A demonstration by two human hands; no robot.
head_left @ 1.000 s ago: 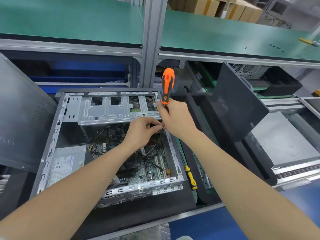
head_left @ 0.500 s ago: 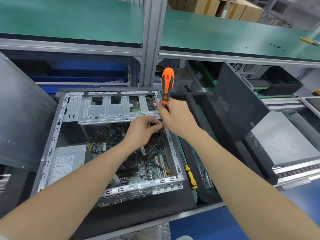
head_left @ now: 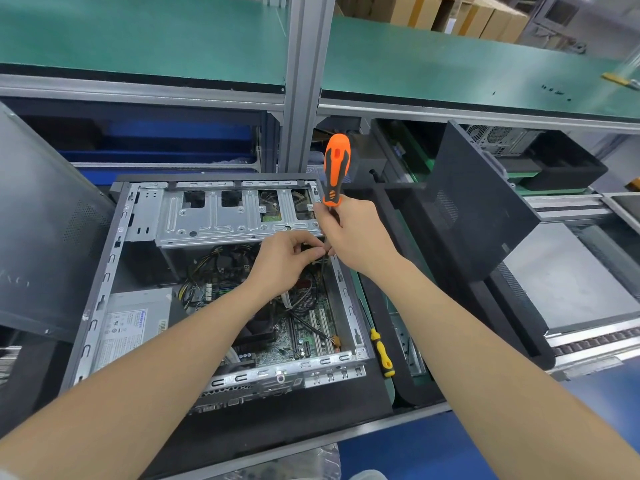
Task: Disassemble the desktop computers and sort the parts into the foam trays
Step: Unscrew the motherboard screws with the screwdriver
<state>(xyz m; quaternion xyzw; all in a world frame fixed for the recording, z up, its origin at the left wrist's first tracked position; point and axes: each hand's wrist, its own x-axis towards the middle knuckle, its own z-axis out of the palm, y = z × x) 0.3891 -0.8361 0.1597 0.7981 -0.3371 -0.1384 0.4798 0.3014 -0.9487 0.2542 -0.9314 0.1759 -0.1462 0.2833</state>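
Note:
An open desktop computer case (head_left: 104, 282) lies on its side before me, showing the motherboard (head_left: 308, 327), the power supply (head_left: 135, 323) and a silver drive cage (head_left: 225, 220). My right hand (head_left: 356, 237) grips an orange and black screwdriver (head_left: 336, 168), its handle upright by the case's right wall. My left hand (head_left: 287, 258) sits just left of it, fingertips pinching something small at the drive cage's lower right corner. What they pinch is hidden by the fingers.
A yellow screwdriver (head_left: 381, 351) lies right of the case. Dark side panels lean at the left (head_left: 45, 237) and the right (head_left: 478, 209). A black foam tray (head_left: 568, 168) stands at the back right, beside a conveyor (head_left: 588, 344). A green shelf (head_left: 173, 32) runs overhead.
Almost nothing has moved. Both hands stay at the drive cage's corner, with the screwdriver handle a touch higher.

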